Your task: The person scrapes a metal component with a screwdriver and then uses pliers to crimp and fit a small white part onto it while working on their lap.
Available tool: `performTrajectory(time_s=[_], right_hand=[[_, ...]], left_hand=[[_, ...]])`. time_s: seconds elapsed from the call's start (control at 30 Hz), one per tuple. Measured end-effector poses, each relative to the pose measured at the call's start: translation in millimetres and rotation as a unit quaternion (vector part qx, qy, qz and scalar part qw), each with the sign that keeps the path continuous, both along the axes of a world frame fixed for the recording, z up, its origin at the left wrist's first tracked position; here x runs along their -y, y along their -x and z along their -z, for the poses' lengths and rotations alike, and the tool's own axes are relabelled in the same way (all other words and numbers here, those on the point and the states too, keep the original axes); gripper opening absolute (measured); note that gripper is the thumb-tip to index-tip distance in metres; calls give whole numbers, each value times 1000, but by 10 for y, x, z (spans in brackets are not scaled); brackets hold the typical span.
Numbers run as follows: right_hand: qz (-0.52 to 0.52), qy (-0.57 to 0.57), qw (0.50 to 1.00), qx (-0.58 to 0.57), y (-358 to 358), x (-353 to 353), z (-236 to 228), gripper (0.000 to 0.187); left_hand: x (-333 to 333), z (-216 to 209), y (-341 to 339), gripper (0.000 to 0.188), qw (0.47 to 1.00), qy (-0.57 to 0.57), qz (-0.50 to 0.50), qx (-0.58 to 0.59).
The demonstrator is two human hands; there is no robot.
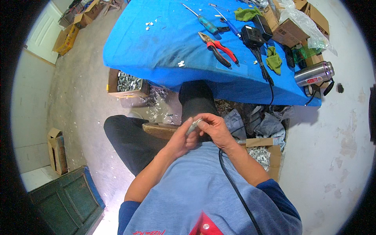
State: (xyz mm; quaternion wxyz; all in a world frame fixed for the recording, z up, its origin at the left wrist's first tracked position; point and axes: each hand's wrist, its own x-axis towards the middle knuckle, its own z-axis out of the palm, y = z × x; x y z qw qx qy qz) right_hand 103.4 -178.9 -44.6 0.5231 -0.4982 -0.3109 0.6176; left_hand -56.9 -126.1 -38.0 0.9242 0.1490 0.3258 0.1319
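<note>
In front of my stomach, over my lap, my two hands meet around a small light-grey part point(192, 127). My left hand point(181, 139) is closed round its lower end. The fingertips of my right hand point(214, 128) pinch its upper end, where a thin whitish bit sticks out. The part looks narrow and long, but the fingers cover much of it, and its exact kind cannot be made out. Just beyond my hands, a wooden board point(158, 130) lies by my dark trouser leg point(131, 135).
A blue-covered table point(156, 47) stands ahead, bearing red-black pliers point(220, 49), screwdrivers point(206, 24), a black adapter point(252, 37) and a steel flask point(314, 73). Boxes of small grey parts point(129, 81) and whitish pieces point(260, 155) flank me. A black cable point(235, 186) crosses my shirt.
</note>
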Motion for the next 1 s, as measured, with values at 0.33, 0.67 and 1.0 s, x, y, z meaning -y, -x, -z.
performTrajectory(time_s=[0.33, 0.67, 1.0], right_hand=[[1, 7, 1000, 21, 47, -28, 20, 22], [37, 11, 999, -6, 202, -133, -9, 27], [-8, -29, 988, 150, 289, -163, 16, 22]], left_hand=[[2, 91, 46, 49, 1000, -6, -20, -17], [-31, 40, 150, 52, 998, -1, -60, -15], [-47, 201, 268, 57, 992, 64, -83, 66]])
